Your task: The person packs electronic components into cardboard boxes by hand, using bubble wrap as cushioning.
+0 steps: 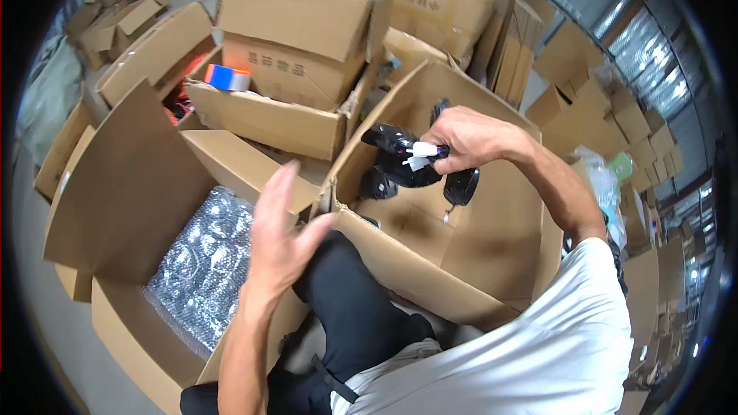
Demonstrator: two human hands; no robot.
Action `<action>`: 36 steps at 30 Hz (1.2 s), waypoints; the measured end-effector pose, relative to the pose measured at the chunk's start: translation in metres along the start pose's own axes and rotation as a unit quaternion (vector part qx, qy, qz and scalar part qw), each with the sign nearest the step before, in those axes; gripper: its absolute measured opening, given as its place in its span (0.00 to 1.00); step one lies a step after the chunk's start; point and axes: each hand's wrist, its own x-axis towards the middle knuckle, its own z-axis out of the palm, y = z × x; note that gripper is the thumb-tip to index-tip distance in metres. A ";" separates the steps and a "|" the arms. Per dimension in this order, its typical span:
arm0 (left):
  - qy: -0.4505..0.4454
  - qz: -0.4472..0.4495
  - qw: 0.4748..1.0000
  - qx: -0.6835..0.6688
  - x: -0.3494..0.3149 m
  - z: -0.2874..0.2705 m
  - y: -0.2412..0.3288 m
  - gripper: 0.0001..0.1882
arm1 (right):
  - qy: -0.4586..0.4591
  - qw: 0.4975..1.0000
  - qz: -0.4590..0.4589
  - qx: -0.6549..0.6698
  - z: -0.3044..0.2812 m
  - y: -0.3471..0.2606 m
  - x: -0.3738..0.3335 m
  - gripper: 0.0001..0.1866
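My right hand [470, 137] is closed around a bundle of black parts [392, 140] with wires and white connector plugs [423, 152]. It is over a large open carton [419, 257]. More black parts show below and beside the fist, one with a small plug dangling; whether all of them hang from the grip I cannot tell. My left hand [278, 234] is open and slightly blurred, fingers stretched and thumb apart, holding nothing. It is between the large carton and an open carton [134, 177] on the left, where a sheet of bubble wrap [201, 261] covers the contents.
Ahead stands another open carton [265, 119] with a blue, white and orange box [228, 78] at its edge. Red items [181, 92] show in a carton at the far left. Flattened cardboard [511, 50] leans at the back. Stacked cartons [584, 107] line the right side.
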 end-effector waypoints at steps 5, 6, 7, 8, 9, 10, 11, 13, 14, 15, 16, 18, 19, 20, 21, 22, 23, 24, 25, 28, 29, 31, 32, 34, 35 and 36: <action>0.065 0.158 0.984 0.044 0.075 -0.023 0.039 0.45 | 0.044 0.973 -0.171 -0.151 -0.068 -0.123 0.055 0.10; 0.028 0.133 0.991 -0.002 0.077 -0.043 0.031 0.39 | 0.055 0.966 -0.210 -0.138 -0.075 -0.145 0.069 0.11; -0.011 0.108 0.993 -0.053 0.074 -0.063 0.023 0.32 | 0.064 0.960 -0.244 -0.122 -0.079 -0.162 0.084 0.12; 0.017 0.046 0.992 -0.118 0.060 -0.079 0.020 0.15 | 0.054 0.957 -0.260 -0.115 -0.078 -0.176 0.103 0.17; -0.019 -0.042 0.982 -0.181 0.043 -0.098 0.016 0.12 | 0.053 0.952 -0.277 -0.116 -0.073 -0.190 0.119 0.17; -0.036 -0.079 0.976 -0.200 0.026 -0.113 0.008 0.11 | -0.009 0.964 -0.264 -0.012 -0.067 -0.203 0.135 0.18; -0.053 -0.116 0.967 -0.221 0.010 -0.126 -0.001 0.10 | -0.075 0.962 -0.246 0.091 -0.058 -0.215 0.153 0.20; -0.020 -0.180 0.956 -0.229 -0.037 -0.150 -0.018 0.11 | -0.044 0.936 -0.333 0.108 -0.017 -0.244 0.194 0.20; -0.004 -0.227 0.940 -0.256 -0.059 -0.159 -0.026 0.11 | -0.023 0.922 -0.366 0.124 0.006 -0.258 0.211 0.19; 0.008 -0.234 0.940 -0.248 -0.077 -0.168 -0.034 0.11 | -0.001 0.908 -0.396 0.138 0.024 -0.271 0.228 0.19; 0.044 -0.263 0.929 -0.258 -0.096 -0.178 -0.038 0.12 | -0.009 0.901 -0.410 0.141 0.036 -0.289 0.238 0.19; 0.133 -0.300 0.891 -0.313 -0.121 -0.188 -0.045 0.14 | 0.120 0.842 -0.501 0.159 0.055 -0.317 0.254 0.17; 0.140 -0.302 0.889 -0.314 -0.130 -0.189 -0.047 0.14 | 0.113 0.841 -0.505 0.158 0.063 -0.328 0.261 0.17; 0.185 -0.324 0.862 -0.343 -0.137 -0.190 -0.049 0.16 | 0.109 0.850 -0.492 0.153 0.071 -0.338 0.268 0.18; 0.233 -0.344 0.831 -0.369 -0.144 -0.192 -0.049 0.17 | 0.103 0.857 -0.483 0.147 0.075 -0.349 0.272 0.19; 0.239 -0.332 0.835 -0.370 -0.151 -0.193 -0.056 0.18 | 0.101 0.866 -0.473 0.126 0.076 -0.358 0.273 0.21; 0.247 -0.332 0.831 -0.372 -0.157 -0.197 -0.063 0.18 | 0.093 0.865 -0.477 0.123 0.080 -0.365 0.278 0.21; 0.209 -0.346 0.841 -0.359 -0.158 -0.204 -0.066 0.19 | 0.064 0.871 -0.469 0.131 0.082 -0.372 0.286 0.23; 0.170 -0.360 0.850 -0.344 -0.160 -0.209 -0.068 0.20 | 0.035 0.876 -0.460 0.138 0.083 -0.376 0.291 0.26; 0.189 -0.355 0.845 -0.352 -0.161 -0.205 -0.064 0.19 | -0.079 0.879 -0.440 0.166 0.087 -0.383 0.293 0.34; 0.178 -0.363 0.842 -0.358 -0.161 -0.205 -0.062 0.18 | -0.129 0.872 -0.425 0.206 0.088 -0.385 0.293 0.36; 0.193 -0.365 0.831 -0.373 -0.157 -0.202 -0.054 0.16 | -0.104 0.877 -0.426 0.196 0.072 -0.386 0.287 0.40; 0.243 -0.338 0.800 -0.431 -0.159 -0.200 -0.053 0.14 | -0.088 0.875 -0.435 0.193 0.062 -0.384 0.286 0.40; 0.261 -0.279 0.757 -0.530 -0.157 -0.205 -0.053 0.10 | -0.076 0.870 -0.428 0.232 0.034 -0.362 0.290 0.40; 0.316 -0.298 0.757 -0.488 -0.153 -0.211 -0.042 0.12 | -0.086 0.861 -0.417 0.278 0.025 -0.347 0.295 0.40; 0.309 -0.293 0.768 -0.478 -0.157 -0.215 -0.046 0.12 | -0.155 0.843 -0.361 0.367 0.024 -0.330 0.300 0.41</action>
